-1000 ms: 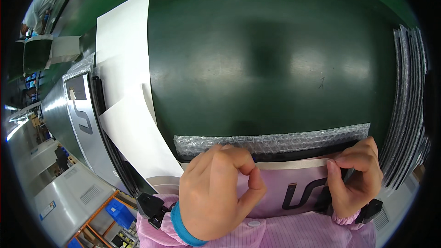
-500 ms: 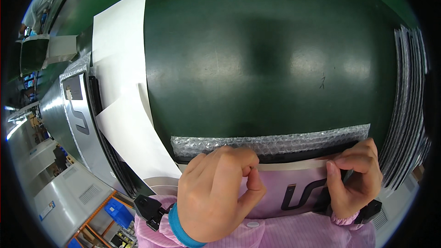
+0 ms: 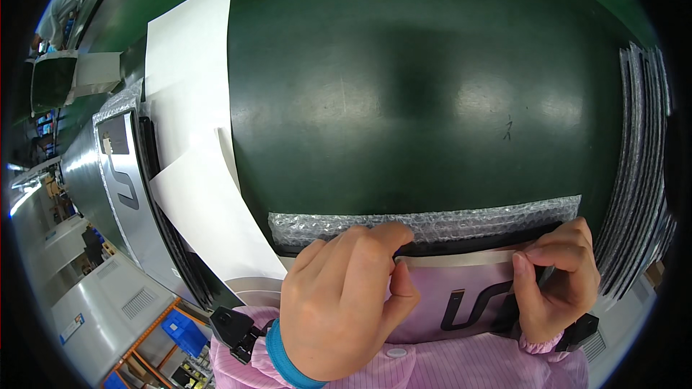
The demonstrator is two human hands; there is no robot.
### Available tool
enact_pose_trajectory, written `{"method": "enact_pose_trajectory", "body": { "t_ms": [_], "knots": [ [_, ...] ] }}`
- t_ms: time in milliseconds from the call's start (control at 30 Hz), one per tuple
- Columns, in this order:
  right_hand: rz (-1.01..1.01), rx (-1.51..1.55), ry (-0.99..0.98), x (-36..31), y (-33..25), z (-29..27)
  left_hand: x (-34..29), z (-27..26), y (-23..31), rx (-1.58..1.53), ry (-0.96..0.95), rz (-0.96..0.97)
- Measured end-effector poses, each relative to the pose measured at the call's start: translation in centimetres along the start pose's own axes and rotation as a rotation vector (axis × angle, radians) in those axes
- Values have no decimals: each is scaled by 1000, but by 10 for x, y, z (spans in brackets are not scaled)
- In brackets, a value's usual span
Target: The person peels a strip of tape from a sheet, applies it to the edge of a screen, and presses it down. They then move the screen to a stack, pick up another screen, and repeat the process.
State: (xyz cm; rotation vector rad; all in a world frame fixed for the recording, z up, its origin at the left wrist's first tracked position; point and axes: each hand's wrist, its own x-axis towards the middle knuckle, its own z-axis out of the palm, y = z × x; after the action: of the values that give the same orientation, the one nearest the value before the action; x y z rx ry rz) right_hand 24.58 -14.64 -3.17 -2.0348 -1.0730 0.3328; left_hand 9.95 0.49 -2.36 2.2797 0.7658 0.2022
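Note:
A shiny panel [image 3: 425,302] with a dark curved marking and a black far edge leans close against me, reflecting my pink sleeves. Along its upper border runs a pale strip [image 3: 461,259]. My left hand [image 3: 339,302] is at that border, thumb and index finger apart, the index tip over the black edge and the other fingers curled. Nothing shows between them. On the right, my right hand [image 3: 559,281] pinches the panel's upper border between thumb and index finger; the exact contact is partly hidden. Bubble wrap [image 3: 425,225] lies just beyond the panel.
White sheets [image 3: 189,79] lie on the green table [image 3: 404,101] to the left. Beside them stands a similar silver panel [image 3: 126,180] among dark pieces and bubble wrap. A stack of bubble-wrapped flat pieces [image 3: 638,173] stands at the right. A blue bin [image 3: 185,333] is on the lower left shelving.
My left index finger has lifted away from the thumb and stretched onto the panel's black edge, opening the earlier pinch. My right hand stays put.

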Motion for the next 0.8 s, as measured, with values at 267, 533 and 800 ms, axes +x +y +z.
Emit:
{"method": "enact_pose_trajectory", "body": {
  "t_ms": [267, 533, 800],
  "knots": [
    [19, -13, 20, -1, -1, 1, 3, -3, -1, 10, -51, -33],
    [-20, 47, 8, -2, 5, -2, 0, -8, -2, -35, -76, -42],
    [-100, 15, 75, 1, 10, 2, -7, -4, -8, -58, -29, 5]
  ]
}}
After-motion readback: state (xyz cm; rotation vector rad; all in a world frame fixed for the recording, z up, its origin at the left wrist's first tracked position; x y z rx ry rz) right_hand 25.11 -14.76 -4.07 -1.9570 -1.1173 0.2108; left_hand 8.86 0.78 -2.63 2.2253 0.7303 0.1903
